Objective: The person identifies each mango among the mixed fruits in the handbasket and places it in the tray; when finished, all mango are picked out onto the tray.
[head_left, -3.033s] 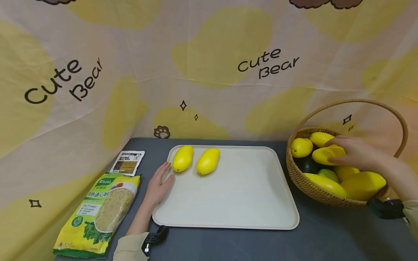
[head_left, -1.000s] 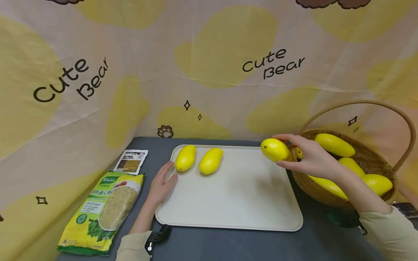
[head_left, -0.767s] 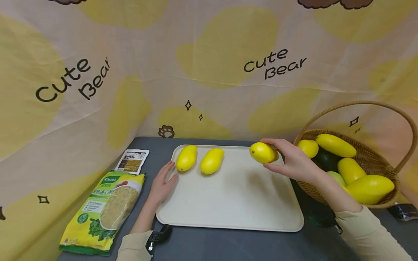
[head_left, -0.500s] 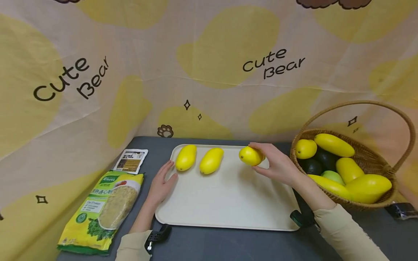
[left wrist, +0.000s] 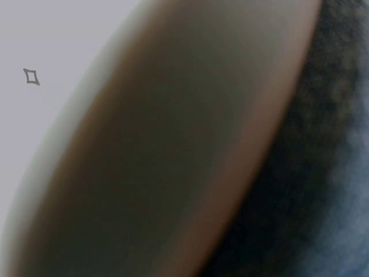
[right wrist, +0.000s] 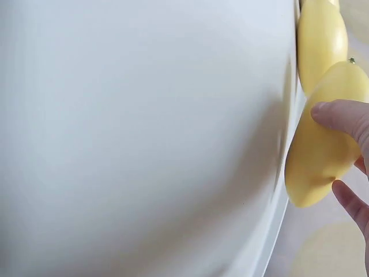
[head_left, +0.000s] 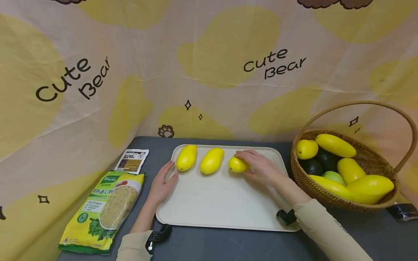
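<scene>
My right hand point(head_left: 261, 168) grips a yellow mango point(head_left: 237, 165) low over the back of the white tray point(head_left: 209, 203); whether the fruit touches the tray I cannot tell. In the right wrist view, the thumb presses the side of this mango point(right wrist: 323, 150) and a fingertip touches its lower end. Left of it on the tray lie two more mangoes, a middle one point(head_left: 212, 161) and a left one point(head_left: 186, 158). My left hand point(head_left: 161, 183) rests at the tray's left rim, fingers extended. The left wrist view is mostly filled by a blurred close surface.
A wicker basket point(head_left: 299, 177) with a tall handle stands at the right, holding several yellow fruits, dark green ones and a light green one. On the left lie a yellow Knorr bag point(head_left: 101, 214) and a small white packet point(head_left: 132, 161). A printed curtain hangs behind.
My right hand took a mango out of the basket, carried it left over the tray and lowered it beside the other two. My left hand has stayed at the tray's rim.
</scene>
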Available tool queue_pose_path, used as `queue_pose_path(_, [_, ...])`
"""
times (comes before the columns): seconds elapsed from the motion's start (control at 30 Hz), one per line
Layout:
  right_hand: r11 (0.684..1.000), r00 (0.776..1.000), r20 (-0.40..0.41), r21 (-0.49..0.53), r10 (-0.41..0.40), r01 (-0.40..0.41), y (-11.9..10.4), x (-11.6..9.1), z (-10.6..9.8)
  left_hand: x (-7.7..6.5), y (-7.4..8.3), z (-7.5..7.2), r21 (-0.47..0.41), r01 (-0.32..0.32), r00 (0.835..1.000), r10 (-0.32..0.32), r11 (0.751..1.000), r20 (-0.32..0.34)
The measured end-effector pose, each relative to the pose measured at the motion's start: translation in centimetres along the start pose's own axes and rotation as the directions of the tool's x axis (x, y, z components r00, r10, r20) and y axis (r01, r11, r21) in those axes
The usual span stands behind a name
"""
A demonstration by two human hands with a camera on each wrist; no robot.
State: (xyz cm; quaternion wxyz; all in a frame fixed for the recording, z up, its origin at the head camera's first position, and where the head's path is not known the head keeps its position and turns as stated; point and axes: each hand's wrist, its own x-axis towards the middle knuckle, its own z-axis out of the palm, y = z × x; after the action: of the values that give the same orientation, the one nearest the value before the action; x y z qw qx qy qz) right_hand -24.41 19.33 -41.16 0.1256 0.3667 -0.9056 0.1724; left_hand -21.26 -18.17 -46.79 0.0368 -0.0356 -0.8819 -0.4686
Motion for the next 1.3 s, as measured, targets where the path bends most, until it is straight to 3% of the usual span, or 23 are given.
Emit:
queue_pose_path(0.3, [0.998, 0.998, 0.049, -0.046, -0.041, 0.044, 0.01, 0.52, 0.79, -0.16, 0.08, 0.07, -0.001, -0.031, 0.999, 0.031, 1.000, -0.028])
queue_pose_path(0.7, [1.000, 0.997, 0.075, -0.030, -0.003, 0.006, -0.12, -0.15, 1.10, -0.07, 0.00, 0.12, -0.010, -0.016, 1.000, 0.016, 1.000, -0.006])
queue_pose_path(1.3, [0.999, 0.997, 0.064, -0.023, -0.031, 0.032, -0.34, -0.25, 1.05, 0.02, -0.19, 0.02, 0.007, -0.014, 1.000, 0.014, 1.000, -0.009])
